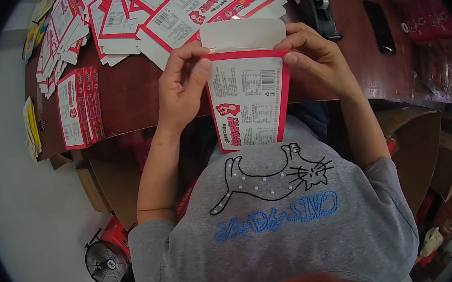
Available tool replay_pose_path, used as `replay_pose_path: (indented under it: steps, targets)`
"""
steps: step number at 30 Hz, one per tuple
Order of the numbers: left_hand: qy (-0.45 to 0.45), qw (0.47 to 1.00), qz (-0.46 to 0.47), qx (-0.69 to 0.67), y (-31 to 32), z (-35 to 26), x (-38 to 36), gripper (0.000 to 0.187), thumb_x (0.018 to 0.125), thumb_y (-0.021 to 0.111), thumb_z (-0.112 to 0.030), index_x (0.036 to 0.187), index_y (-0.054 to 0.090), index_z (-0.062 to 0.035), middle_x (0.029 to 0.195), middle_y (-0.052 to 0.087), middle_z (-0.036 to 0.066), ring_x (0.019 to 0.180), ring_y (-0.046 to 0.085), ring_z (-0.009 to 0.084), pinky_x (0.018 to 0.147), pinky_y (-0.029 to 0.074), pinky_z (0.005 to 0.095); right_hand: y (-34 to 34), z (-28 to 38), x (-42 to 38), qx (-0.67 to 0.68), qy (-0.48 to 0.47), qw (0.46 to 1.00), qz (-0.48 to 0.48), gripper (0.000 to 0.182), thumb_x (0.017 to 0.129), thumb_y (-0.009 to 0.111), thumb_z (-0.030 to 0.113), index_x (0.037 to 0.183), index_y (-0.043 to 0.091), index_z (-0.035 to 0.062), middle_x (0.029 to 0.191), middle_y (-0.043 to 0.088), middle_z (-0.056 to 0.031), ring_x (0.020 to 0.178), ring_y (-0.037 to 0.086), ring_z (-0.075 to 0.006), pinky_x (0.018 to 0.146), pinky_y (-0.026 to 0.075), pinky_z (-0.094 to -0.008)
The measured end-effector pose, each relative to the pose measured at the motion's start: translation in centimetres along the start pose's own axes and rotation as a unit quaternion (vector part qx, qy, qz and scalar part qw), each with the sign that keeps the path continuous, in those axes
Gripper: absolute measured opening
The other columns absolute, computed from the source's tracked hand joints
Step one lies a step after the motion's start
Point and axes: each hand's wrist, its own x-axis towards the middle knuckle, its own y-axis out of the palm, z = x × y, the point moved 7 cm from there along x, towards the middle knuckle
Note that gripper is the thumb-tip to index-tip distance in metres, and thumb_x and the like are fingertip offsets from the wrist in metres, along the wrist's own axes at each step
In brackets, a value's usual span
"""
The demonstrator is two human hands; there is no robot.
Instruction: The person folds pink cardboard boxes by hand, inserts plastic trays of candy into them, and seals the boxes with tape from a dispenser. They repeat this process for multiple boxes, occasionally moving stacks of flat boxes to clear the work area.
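Between my two hands is a flat red-and-white printed box, its lower end close to my shirt. The white end flap stands raised at the far end. My left hand grips the box's upper left corner between thumb and fingers. At the upper right corner, my right hand pinches the box edge, its thumb on the printed face. What lies inside the box is hidden.
Flat printed cartons are heaped at the far left of the dark red table. Several finished-looking boxes stand at the left edge. A tape dispenser and a phone lie on the right, near plastic-wrapped packs.
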Motion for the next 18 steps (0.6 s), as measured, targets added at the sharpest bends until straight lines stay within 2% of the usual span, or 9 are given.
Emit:
replay_pose_path:
  steps: [1, 2, 4, 6, 8, 10, 11, 14, 18]
  targets:
    - [0.001, 0.999, -0.043, -0.005, -0.6, -0.2, 0.4, 0.027, 0.098, 0.066, -0.009, 0.123, 0.056, -0.0047, 0.123, 0.063, 0.012, 0.109, 0.062, 0.0150, 0.092, 0.053, 0.0305, 0.3, 0.2, 0.4, 0.017, -0.006, 0.999, -0.032, 0.031, 0.097, 0.067, 0.008, 0.127, 0.063, 0.0031, 0.115, 0.065, -0.0059, 0.112, 0.062, -0.0141, 0.093, 0.052, -0.0284]
    - [0.000, 0.999, -0.043, -0.006, -0.7, -0.4, 0.4, 0.027, 0.098, 0.066, -0.009, 0.123, 0.056, -0.0047, 0.123, 0.063, 0.012, 0.109, 0.062, 0.0150, 0.092, 0.053, 0.0305, 0.6, 0.4, 0.6, 0.033, -0.014, 0.997, -0.065, 0.030, 0.097, 0.067, 0.008, 0.126, 0.063, 0.0031, 0.116, 0.064, -0.0054, 0.113, 0.061, -0.0139, 0.094, 0.052, -0.0285]
    - [-0.084, 0.992, -0.055, -0.070, -1.0, 0.2, 0.1, 0.017, 0.099, 0.065, -0.009, 0.114, 0.062, -0.0026, 0.119, 0.066, 0.009, 0.107, 0.062, 0.0143, 0.094, 0.050, 0.0304, 1.5, 0.7, 1.0, 0.056, -0.007, 0.996, -0.075, 0.028, 0.097, 0.067, 0.008, 0.124, 0.064, 0.0025, 0.114, 0.065, -0.0052, 0.113, 0.061, -0.0135, 0.094, 0.052, -0.0283]
    - [-0.096, 0.991, -0.057, -0.076, -1.3, 0.0, 0.3, 0.017, 0.098, 0.066, -0.010, 0.113, 0.062, -0.0013, 0.117, 0.067, 0.009, 0.106, 0.063, 0.0140, 0.093, 0.051, 0.0292, 1.3, 0.8, 1.3, 0.080, 0.000, 0.993, -0.085, 0.026, 0.097, 0.067, 0.008, 0.122, 0.064, 0.0019, 0.112, 0.065, -0.0051, 0.112, 0.062, -0.0131, 0.094, 0.052, -0.0281]
    - [-0.108, 0.989, -0.058, -0.082, -1.5, -0.1, 0.3, 0.018, 0.098, 0.066, -0.012, 0.111, 0.063, 0.0000, 0.115, 0.068, 0.009, 0.105, 0.063, 0.0138, 0.092, 0.051, 0.0280, 1.6, 1.2, 1.6, -0.060, -0.019, 0.997, -0.034, 0.023, 0.096, 0.069, 0.009, 0.117, 0.065, 0.0010, 0.105, 0.067, -0.0036, 0.106, 0.064, -0.0113, 0.089, 0.053, -0.0264]
    - [-0.100, 0.995, -0.016, -0.005, -1.1, -0.7, 0.2, 0.022, 0.097, 0.068, -0.013, 0.113, 0.063, 0.0007, 0.112, 0.068, 0.008, 0.100, 0.064, 0.0120, 0.086, 0.053, 0.0259, 2.8, 1.5, 1.8, -0.025, 0.024, 0.998, -0.055, 0.021, 0.095, 0.071, 0.011, 0.112, 0.066, 0.0010, 0.102, 0.067, -0.0029, 0.099, 0.064, -0.0099, 0.086, 0.053, -0.0254]
    - [-0.101, 0.995, -0.017, -0.005, -0.9, -1.1, 0.2, 0.022, 0.097, 0.068, -0.013, 0.113, 0.063, 0.0007, 0.112, 0.068, 0.008, 0.100, 0.064, 0.0120, 0.086, 0.053, 0.0259, 3.3, 1.2, 2.0, 0.008, 0.066, 0.995, -0.074, 0.020, 0.094, 0.073, 0.014, 0.108, 0.067, 0.0009, 0.099, 0.068, -0.0022, 0.093, 0.065, -0.0086, 0.082, 0.054, -0.0244]
    - [-0.142, 0.989, -0.046, 0.006, -1.1, -2.0, 0.4, 0.020, 0.096, 0.070, -0.014, 0.109, 0.066, 0.0006, 0.109, 0.070, 0.007, 0.099, 0.065, 0.0110, 0.084, 0.053, 0.0250, 3.6, 1.2, 2.7, 0.042, 0.085, 0.986, -0.136, 0.020, 0.093, 0.075, 0.018, 0.100, 0.068, 0.0010, 0.095, 0.069, -0.0011, 0.083, 0.065, -0.0069, 0.076, 0.053, -0.0230]
    - [-0.176, 0.984, -0.015, -0.005, -2.0, -1.7, 0.3, 0.020, 0.093, 0.073, -0.010, 0.109, 0.068, 0.0013, 0.113, 0.071, 0.009, 0.104, 0.065, 0.0126, 0.088, 0.053, 0.0267, 2.8, 2.3, 2.8, -0.011, 0.095, 0.988, -0.124, 0.021, 0.093, 0.074, 0.020, 0.099, 0.070, 0.0009, 0.092, 0.069, -0.0010, 0.080, 0.064, -0.0063, 0.073, 0.053, -0.0224]
